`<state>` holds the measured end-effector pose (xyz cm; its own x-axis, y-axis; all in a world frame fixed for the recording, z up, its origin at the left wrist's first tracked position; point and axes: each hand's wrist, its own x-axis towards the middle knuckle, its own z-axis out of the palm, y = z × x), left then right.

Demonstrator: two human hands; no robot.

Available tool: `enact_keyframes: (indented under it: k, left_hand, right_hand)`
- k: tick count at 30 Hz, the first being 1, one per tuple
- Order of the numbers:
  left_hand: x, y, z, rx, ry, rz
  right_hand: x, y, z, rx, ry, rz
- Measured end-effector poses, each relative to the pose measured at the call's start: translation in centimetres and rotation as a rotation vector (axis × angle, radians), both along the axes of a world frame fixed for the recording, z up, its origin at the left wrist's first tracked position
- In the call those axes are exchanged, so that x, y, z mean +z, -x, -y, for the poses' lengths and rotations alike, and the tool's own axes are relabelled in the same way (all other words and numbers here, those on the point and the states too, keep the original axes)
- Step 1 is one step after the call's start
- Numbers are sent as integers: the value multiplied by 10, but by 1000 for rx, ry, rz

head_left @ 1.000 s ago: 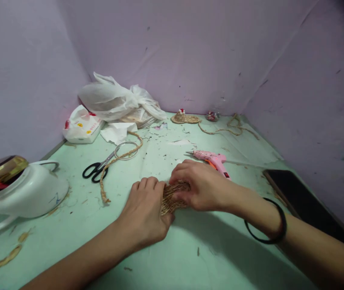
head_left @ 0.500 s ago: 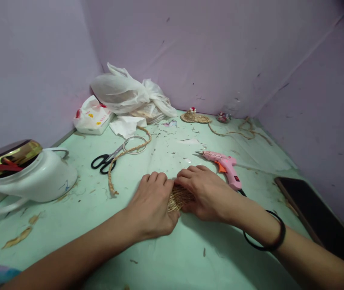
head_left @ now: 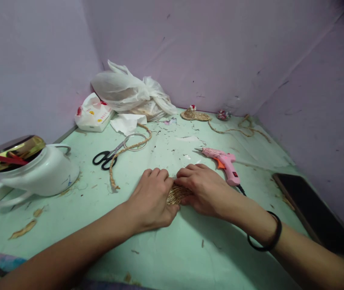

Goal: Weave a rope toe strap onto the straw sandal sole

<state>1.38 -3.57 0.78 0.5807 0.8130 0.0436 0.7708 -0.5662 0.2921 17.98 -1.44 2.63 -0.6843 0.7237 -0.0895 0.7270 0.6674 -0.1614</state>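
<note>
A woven straw piece (head_left: 176,195) lies low over the green tabletop, mostly covered by my hands. My left hand (head_left: 155,199) grips its left side, with the fingers bent over the far edge and the thumb at the near edge. On the right side my right hand (head_left: 200,189) holds it in the same way, a black band round that wrist. Just beyond my right hand rests a pink glue gun (head_left: 224,161), its nozzle pointing left. A braided straw cord (head_left: 111,173) lies across black-handled scissors (head_left: 107,157) and a metal ring (head_left: 134,142).
A white teapot (head_left: 45,173) stands at the left, a dark phone (head_left: 313,213) lies at the right. Along the back are a white plastic bag (head_left: 123,90), a tissue pack (head_left: 95,117), a small straw piece with beads (head_left: 194,115) and a bead container (head_left: 223,115).
The camera view has shifted slightly, so the tabletop objects sit a little differently in the picture. Both hands keep their grip on the straw piece, with hardly any movement.
</note>
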Motion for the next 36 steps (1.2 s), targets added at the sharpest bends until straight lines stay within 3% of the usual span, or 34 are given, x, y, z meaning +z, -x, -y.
enact_keyframes:
  k: [9, 17, 23, 32, 36]
  left_hand:
    - [-1, -3, -1, -10, -58, -7]
    - [-1, -2, -1, 2, -55, -10]
    - [0, -2, 0, 4, -41, -2]
    - [-2, -2, -6, -27, -34, 8]
    - [-1, -1, -6, -26, -5, 11]
  right_hand:
    - [5, 8, 1, 25, -50, 116]
    - [-17, -2, 19, -73, -187, -6]
    - [-22, -7, 31, -130, -296, -108]
    - [-23, -4, 29, -36, -218, -56]
    - [-29, -1, 32, -92, -231, -80]
